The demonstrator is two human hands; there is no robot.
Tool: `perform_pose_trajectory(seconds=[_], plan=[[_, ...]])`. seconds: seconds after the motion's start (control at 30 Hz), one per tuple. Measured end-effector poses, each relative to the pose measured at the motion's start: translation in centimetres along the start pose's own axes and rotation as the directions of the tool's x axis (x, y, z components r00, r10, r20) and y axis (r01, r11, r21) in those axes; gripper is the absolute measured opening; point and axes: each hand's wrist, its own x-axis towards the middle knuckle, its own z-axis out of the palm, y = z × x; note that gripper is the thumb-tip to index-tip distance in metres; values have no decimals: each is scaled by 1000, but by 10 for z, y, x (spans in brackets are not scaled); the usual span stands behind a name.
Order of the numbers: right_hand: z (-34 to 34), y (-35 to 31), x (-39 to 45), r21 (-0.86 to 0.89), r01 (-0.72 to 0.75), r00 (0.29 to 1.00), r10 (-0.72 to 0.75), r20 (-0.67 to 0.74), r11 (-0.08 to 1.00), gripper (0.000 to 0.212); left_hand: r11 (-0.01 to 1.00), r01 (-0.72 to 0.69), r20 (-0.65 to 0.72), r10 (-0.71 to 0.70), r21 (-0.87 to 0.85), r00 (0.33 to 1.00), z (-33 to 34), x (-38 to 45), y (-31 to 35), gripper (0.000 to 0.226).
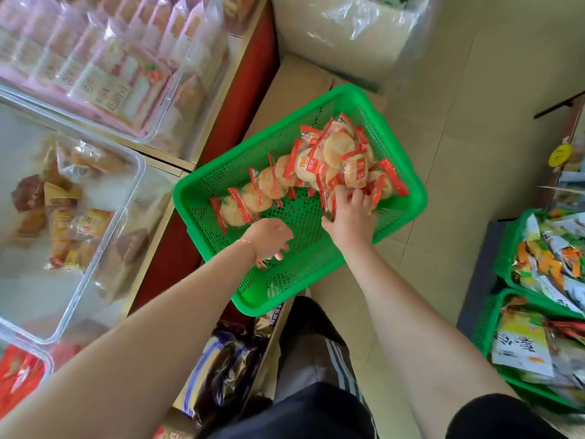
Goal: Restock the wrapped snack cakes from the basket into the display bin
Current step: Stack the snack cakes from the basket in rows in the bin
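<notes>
A green plastic basket (pixel 304 274) sits on a cardboard box below me. It holds several round snack cakes (pixel 335 160) in clear wrappers with red ends, piled toward its far right side, with a short row (pixel 250 198) trailing left. My right hand (pixel 349 213) reaches into the pile, fingers curled round the wrapped cakes at its near edge. My left hand (pixel 269 239) hovers over the basket's bare floor, fingers loosely curled, holding nothing. The clear display bin (pixel 126 198) stands to the left with a few wrapped pastries in it.
Another clear bin (pixel 104 74) of pink-wrapped packs sits at the back left, and a red-filled bin (pixel 22 372) at the near left. Green baskets of bagged snacks (pixel 544 274) stand on the right. A large plastic sack (pixel 345 30) lies behind the basket.
</notes>
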Motion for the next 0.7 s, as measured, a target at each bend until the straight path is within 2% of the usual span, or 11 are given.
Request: perform_pose_trajectory(seconds=[0.2,0.3,0.37,0.43,0.53,0.6,0.63,0.7], plan=[[-10,-11,7,40,39,997,-41,61,998,58,992,69,19,-67,-109,998,-5,-20,0,29],[-12,-31,-8,156,74,994,-84,63,985,57,978,110,25,-107,-178,994,-6,-31,-4,30],[-13,-46,-20,260,95,992,-114,61,961,49,959,137,29,-134,-248,991,-8,-36,-11,29],[-16,-62,-33,397,104,982,-158,106,912,39,934,144,23,-144,-326,989,-15,-44,-19,26],[-32,-86,-51,679,22,948,-231,219,734,39,900,65,-26,-85,-431,996,-26,-58,-41,28],[-48,-101,-64,772,46,928,-314,202,634,39,823,8,-82,-66,-568,995,-32,-70,-59,35],[-56,-109,-70,801,77,916,-359,178,594,38,755,5,-65,-62,-656,996,-35,-77,-68,38],[-72,-125,-81,839,128,888,-438,140,528,34,547,13,18,4,-837,1000,-40,-88,-84,38]])
